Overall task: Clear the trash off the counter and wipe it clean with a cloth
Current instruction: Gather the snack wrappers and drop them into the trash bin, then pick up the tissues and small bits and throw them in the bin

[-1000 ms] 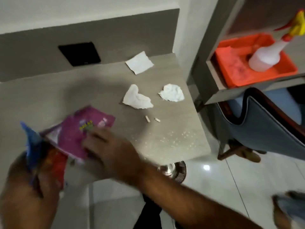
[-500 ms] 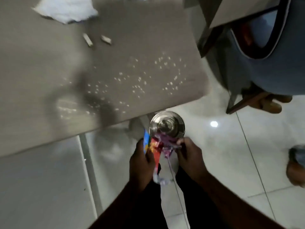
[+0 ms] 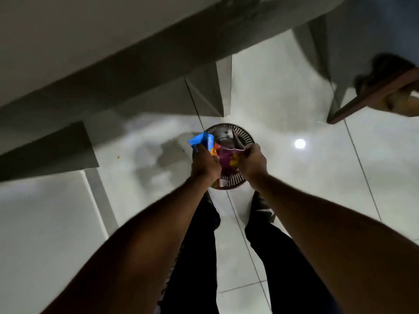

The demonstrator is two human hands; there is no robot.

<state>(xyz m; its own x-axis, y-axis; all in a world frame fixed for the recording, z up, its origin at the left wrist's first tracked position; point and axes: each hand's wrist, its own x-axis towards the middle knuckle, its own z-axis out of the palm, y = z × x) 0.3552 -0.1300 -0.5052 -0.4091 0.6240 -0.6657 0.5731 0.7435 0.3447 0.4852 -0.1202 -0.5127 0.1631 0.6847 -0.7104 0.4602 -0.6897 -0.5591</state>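
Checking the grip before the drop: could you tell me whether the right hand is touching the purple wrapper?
Touching. The head view shows the right hand pinching the purple wrapper at its top edge.

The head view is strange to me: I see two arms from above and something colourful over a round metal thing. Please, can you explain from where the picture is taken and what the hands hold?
There is no machine here. A person wears a camera on the head, and it looks forward and down, so you see the person's own arms, legs and the tiled floor.

The left hand grips a blue wrapper. The right hand pinches a purple wrapper. Both wrappers are held just above a round metal trash bin that stands on the floor by the person's feet. They are not yet dropped in.

The grey slab across the top left is the counter; from this angle its top cannot be seen.
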